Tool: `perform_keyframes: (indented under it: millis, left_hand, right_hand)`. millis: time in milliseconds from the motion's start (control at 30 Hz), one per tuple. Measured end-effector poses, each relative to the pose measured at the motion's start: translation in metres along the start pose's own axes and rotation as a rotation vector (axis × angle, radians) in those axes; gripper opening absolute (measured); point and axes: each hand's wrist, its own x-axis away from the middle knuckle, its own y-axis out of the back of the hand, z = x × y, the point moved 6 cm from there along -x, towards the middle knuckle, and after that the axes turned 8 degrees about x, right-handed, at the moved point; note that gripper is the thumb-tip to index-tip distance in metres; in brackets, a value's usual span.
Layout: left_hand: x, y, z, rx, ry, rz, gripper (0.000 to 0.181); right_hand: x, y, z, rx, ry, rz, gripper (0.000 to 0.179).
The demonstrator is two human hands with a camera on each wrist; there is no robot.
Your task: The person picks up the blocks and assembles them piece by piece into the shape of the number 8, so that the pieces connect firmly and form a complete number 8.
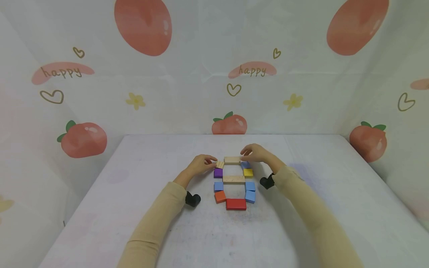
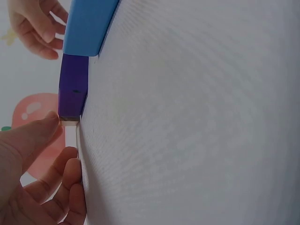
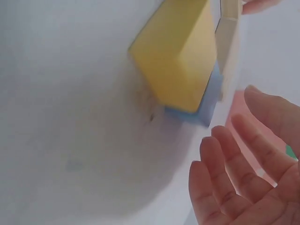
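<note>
Wooden blocks lie in a closed two-loop outline on the table. My left hand point(image 1: 200, 164) is at its far left corner, thumb and fingertips beside a small plain wood block point(image 1: 219, 164); contact is unclear. In the left wrist view, the thumb tip is near the purple block's point(image 2: 73, 89) far end, with the fingers loosely bent. My right hand point(image 1: 256, 153) hovers by the far right corner, near a blue block point(image 1: 245, 165) and a long wood block point(image 1: 232, 160). The right wrist view shows its relaxed fingers point(image 3: 218, 164) holding nothing, apart from the yellow block point(image 3: 176, 58).
A second long wood block point(image 1: 234, 179) crosses the outline's middle. Nearer lie several blue blocks point(image 1: 250, 196), an orange block point(image 1: 220, 196) and a red block point(image 1: 236, 204). A white fruit-print cloth point(image 1: 187, 100) hangs behind the white table point(image 1: 134, 167).
</note>
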Motion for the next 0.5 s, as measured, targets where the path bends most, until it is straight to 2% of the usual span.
perform_keyframes:
  millis: [200,333,500]
  left_hand:
    - [0.002,0.001,-0.002,-0.007,-0.001,-0.002,0.03]
    - [0.003,0.001,-0.002,-0.003,-0.001,-0.002,0.029]
    - [0.003,0.001,-0.002,-0.001,0.005,0.0,0.029]
  right_hand:
    - [0.01,-0.002,-0.014,-0.004,-0.025,0.042,0.032]
    - [0.015,-0.005,-0.017,-0.028,0.004,0.077,0.032]
    - [0.016,-0.007,-0.019,-0.05,0.053,0.077,0.03]
